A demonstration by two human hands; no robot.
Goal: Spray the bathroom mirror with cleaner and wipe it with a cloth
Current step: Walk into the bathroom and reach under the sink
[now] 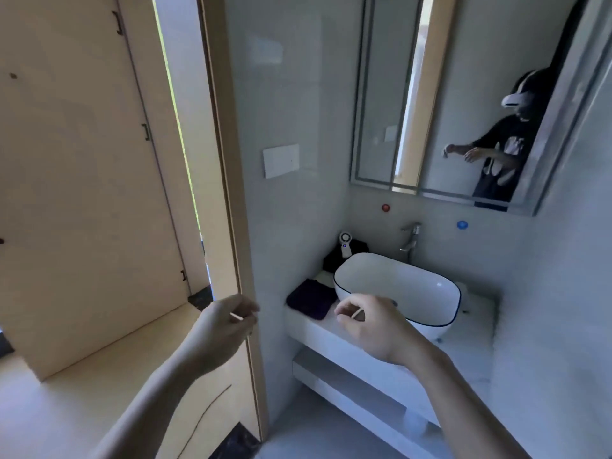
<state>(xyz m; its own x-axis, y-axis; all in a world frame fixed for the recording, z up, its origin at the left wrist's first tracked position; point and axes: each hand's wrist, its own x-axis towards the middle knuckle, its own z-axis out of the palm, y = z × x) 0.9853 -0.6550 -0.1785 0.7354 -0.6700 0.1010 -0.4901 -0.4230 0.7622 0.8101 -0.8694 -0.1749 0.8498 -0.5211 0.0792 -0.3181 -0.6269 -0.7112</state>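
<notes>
Grey-tiled walls carry the steel-framed mirror [463,77]; a folded dark purple cloth [309,298] lies at the white counter's [308,326] left end. The left hand [228,323] and right hand [371,326] hover loosely curled, contents unclear; the right should pinch the cloth's near edge.

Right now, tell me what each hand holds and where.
Left hand and right hand each seem to pinch a thin pale sliver; what and where, unclear.

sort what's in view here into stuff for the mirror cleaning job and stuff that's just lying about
For the job:
- metal-framed wall mirror
- folded dark purple cloth on the white counter
- no spray bottle visible

Just lying about:
- white oval basin with dark rim
- chrome tap
- small white device
- red round wall cap
- blue round wall cap
</notes>
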